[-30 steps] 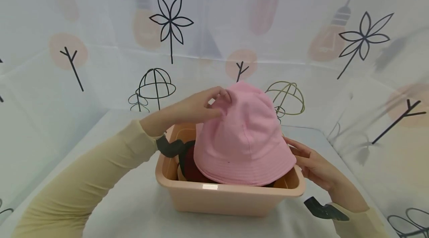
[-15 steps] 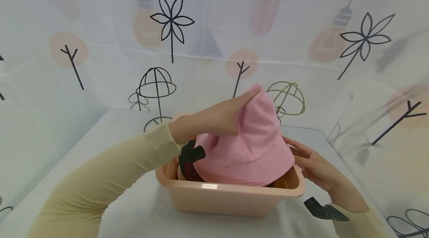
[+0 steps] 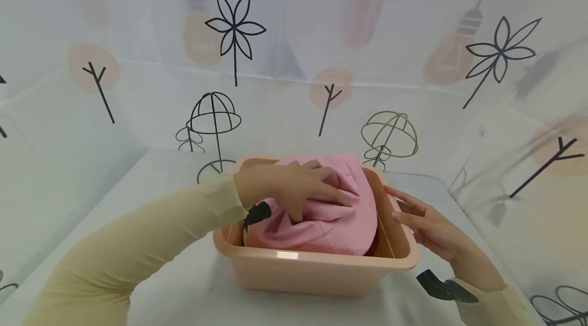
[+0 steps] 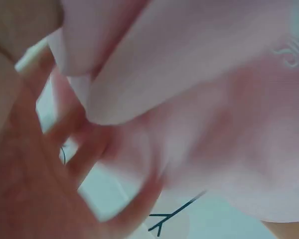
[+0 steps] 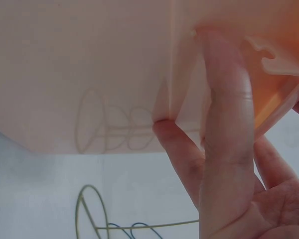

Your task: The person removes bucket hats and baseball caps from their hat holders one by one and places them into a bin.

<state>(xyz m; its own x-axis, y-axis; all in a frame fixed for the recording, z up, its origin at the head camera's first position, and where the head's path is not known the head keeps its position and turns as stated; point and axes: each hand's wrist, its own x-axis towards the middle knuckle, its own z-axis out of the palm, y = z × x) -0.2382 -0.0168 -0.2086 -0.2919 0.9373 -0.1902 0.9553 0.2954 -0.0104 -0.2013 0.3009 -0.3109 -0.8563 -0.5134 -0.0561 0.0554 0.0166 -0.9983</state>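
Observation:
A pink bucket hat (image 3: 367,219) lies crumpled in a peach plastic bin (image 3: 312,275). My left hand (image 3: 298,188) presses on its crown with spread fingers, and the cloth folds around them. Pale lettering shows on the pink cloth (image 4: 229,99) in the left wrist view. A dark red thing (image 3: 373,247) peeks out under the hat's right edge, the rest of it hidden. At the bin's right side my right hand (image 3: 432,226) holds the rim. The right wrist view has fingertips (image 5: 164,127) against the bin's outer wall (image 5: 89,69).
The bin stands on a white covered table (image 3: 170,275). Behind and beside it hangs a white patterned cloth (image 3: 285,25) printed with flowers, bulbs and twigs. A dark strap (image 3: 445,287) sits at the right wrist.
The hat's crown stood tall above the bin and is now pushed down and crumpled. My left hand went from its upper left side to its top, then down. The right hand stayed at the rim.

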